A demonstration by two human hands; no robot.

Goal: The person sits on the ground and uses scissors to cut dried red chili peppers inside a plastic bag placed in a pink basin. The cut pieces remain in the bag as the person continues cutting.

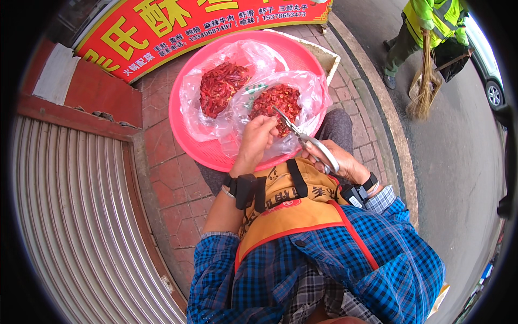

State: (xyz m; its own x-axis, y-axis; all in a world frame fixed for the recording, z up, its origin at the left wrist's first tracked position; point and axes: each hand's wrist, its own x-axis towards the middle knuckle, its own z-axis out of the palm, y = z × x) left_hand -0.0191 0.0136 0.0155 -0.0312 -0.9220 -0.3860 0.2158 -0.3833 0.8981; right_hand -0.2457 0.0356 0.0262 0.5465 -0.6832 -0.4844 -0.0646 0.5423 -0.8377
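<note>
My right hand (338, 160) grips a pair of metal scissors (297, 131) by the handles, blades pointing up and left. Beside the blade tips, the fingertips of my left hand (257, 137) are pinched together, apparently on a red chili that blends into the pile behind. Under both hands is a round pink plastic basket (182, 141), resting about my lap. In it lie two clear plastic bags, opened out. The right bag (313, 91) holds short-cut red chili pieces (275, 99); the left bag (259, 56) holds longer dried red chilies (220, 87).
A white box (334, 65) shows behind the basket. Beyond stands a red banner (202, 24) with writing. A roller shutter (81, 210) is at left. Right of the kerb (380, 93), on the road, a person in a high-visibility vest (439, 22) holds a broom (425, 85) and dustpan.
</note>
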